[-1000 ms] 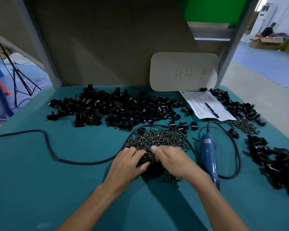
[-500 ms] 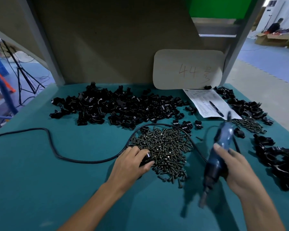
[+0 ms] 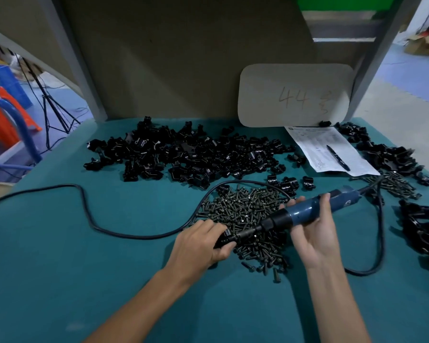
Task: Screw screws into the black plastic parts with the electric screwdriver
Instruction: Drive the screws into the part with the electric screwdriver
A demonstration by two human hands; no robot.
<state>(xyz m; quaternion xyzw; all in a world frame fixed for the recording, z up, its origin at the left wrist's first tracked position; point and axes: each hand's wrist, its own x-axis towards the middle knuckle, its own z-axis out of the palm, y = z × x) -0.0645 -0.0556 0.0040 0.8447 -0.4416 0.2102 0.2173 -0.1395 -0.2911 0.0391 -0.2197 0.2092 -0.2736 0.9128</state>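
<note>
Head view: person at a teal bench, both hands at the screw pile. L hand sits at the pile's near-left edge, fingers curled round a black plastic part. Most of the part is hidden under the fingers, so can't tell if a screw is seated in it. R hand, at the pile's right side, is wrapped round the blue body of the electric screwdriver, thumb over the top. Driver lies nearly flat across the pile, nose pointing left. Its black tip is touching or just short of the held part; too blurred to say which.

Risks, as I judge them:
- Bit comes in at a shallow angle, so it could skid off a screw head & jab the L fingers right beside it.
- Loose screws under the part could tip it, giving a cross-threaded screw.
- Cord loops round the pile's far & left sides, also right of it. Drag on it could pull the driver off line.

Relative to hands: held part sits inside the L grip, w/ the driver tip btwn the two hands. Heap of black plastic parts lies just beyond the pile, past both hands. More parts lie far-right of the pile, beyond R hand.
</note>
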